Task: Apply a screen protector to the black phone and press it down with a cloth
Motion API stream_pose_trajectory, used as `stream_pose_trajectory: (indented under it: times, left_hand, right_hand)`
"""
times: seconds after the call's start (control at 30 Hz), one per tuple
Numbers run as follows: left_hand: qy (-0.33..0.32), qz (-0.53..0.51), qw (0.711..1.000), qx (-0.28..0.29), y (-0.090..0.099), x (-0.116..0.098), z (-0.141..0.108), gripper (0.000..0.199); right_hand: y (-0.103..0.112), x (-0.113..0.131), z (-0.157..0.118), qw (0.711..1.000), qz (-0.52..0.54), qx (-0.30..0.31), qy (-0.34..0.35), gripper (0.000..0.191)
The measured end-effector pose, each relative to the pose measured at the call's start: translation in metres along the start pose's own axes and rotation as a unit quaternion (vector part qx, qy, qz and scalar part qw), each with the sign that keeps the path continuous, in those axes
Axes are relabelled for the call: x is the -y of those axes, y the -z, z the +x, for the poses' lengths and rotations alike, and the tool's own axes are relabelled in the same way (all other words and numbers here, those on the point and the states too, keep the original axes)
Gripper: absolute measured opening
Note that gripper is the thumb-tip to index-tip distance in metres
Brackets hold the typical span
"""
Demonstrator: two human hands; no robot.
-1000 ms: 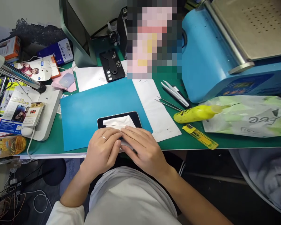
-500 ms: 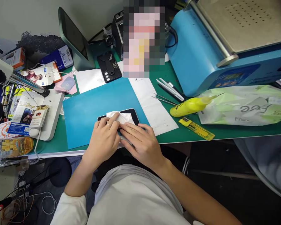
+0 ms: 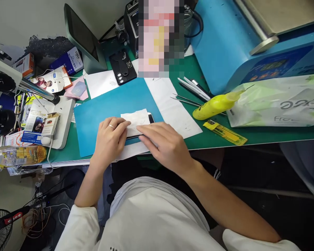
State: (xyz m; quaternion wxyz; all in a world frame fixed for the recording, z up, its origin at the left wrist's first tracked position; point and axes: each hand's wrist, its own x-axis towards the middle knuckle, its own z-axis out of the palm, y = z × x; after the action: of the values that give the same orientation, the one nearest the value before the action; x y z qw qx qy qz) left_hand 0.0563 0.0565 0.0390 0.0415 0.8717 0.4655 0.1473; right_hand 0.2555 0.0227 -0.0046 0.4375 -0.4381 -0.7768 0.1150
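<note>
So we've got a bit of a shift at the centre of the frame: half a second ago the white tissue (image 3: 135, 116) was bunched under our left fingers, and now it's spread out much flatter, hiding most of the dark slab-like device (image 3: 151, 119). Only the device's lower edge and upper right corner peek out, just right of centre, at the lower right part of the blue mat (image 3: 102, 108). Our hands sit wider apart too, so there's a clear gap between them. Left hand (image 3: 110, 135) has its fingertips curled down on the tissue's left side, right hand (image 3: 166, 144) reaches in with fingers out straight and thumb apart. Are we actually gripping anything? Honestly can't tell for either hand; could be pinching, could be just resting. We'd guess the flatter tissue means even contact across the device, rather than one pressed spot.
</note>
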Motion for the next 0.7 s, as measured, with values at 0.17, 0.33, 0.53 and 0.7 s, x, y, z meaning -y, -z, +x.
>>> stream_pose_trajectory:
  times: [0.17, 0.33, 0.53, 0.7]
  left_hand:
    - [-0.007, 0.024, 0.990, 0.140, 0.004, 0.007, 0.026, 0.017]
    - [0.022, -0.003, 0.985, 0.173, 0.011, 0.018, 0.033, 0.012]
    - [0.009, -0.015, 0.983, 0.183, 0.013, 0.020, 0.027, 0.010]
    - [0.007, -0.011, 0.982, 0.189, 0.012, 0.026, 0.030, 0.007]
  right_hand:
    - [0.005, -0.019, 0.036, 0.983, -0.071, 0.166, -0.034, 0.015]
    - [-0.004, -0.026, 0.058, 0.960, -0.052, 0.270, -0.045, 0.007]
    - [-0.008, -0.024, 0.070, 0.942, -0.029, 0.334, -0.034, 0.011]
    - [-0.009, -0.022, 0.084, 0.924, -0.056, 0.377, -0.022, 0.015]
